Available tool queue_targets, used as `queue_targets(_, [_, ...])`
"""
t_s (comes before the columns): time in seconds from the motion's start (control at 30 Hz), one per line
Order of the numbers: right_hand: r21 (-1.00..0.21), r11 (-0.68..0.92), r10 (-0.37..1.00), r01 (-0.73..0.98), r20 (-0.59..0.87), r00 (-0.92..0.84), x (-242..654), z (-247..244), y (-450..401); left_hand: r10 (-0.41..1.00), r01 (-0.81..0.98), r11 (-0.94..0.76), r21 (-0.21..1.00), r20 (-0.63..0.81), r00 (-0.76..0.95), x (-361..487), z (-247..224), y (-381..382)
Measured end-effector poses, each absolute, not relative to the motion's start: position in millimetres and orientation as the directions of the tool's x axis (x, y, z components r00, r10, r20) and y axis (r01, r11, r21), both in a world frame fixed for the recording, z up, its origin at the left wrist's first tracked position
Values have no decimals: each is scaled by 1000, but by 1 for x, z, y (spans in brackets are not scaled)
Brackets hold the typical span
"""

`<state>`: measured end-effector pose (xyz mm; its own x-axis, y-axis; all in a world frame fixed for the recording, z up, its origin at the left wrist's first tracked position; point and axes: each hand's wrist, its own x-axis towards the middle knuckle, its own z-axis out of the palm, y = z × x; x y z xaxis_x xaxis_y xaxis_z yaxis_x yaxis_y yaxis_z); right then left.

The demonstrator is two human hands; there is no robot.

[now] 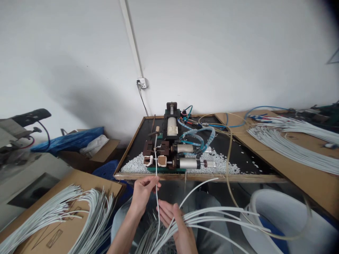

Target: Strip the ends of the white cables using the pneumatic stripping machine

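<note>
My left hand [146, 187] pinches a single white cable [156, 170] between thumb and fingers. The cable's upper end reaches between the jaws of a small pneumatic machine [172, 135] on the bench. To the right and lower, my right hand [177, 219] is closed round a loose bundle of white cables [201, 220], whose ends fan out to the right. Its fingertips lie close beside the single cable; whether they touch it I cannot tell. The lower part of the bundle runs down over my lap.
White scraps [135, 164] cover part of the black wood-edged tray [124, 175] around the machine. Cable bundles lie on cardboard at left [90, 211] and right [288, 144]. A white bucket [275, 197] stands at lower right. Blue air hoses [209, 135] loop beside the machine.
</note>
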<state>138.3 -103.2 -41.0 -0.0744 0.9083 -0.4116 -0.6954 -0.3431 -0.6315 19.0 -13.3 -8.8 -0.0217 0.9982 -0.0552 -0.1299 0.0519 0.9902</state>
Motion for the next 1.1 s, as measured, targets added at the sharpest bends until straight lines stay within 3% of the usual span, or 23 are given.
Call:
queue_targets(0.8, [-678,-349,910,-647,-411,-60,136,-38,-103,997,-268,59,962,-69,-28,17,-8,-16])
queue_targets(1.1, [-819,-281,951,-500,-308,-30,138,-42,-101,977,-72,-208,976,210,31,14,9,-32])
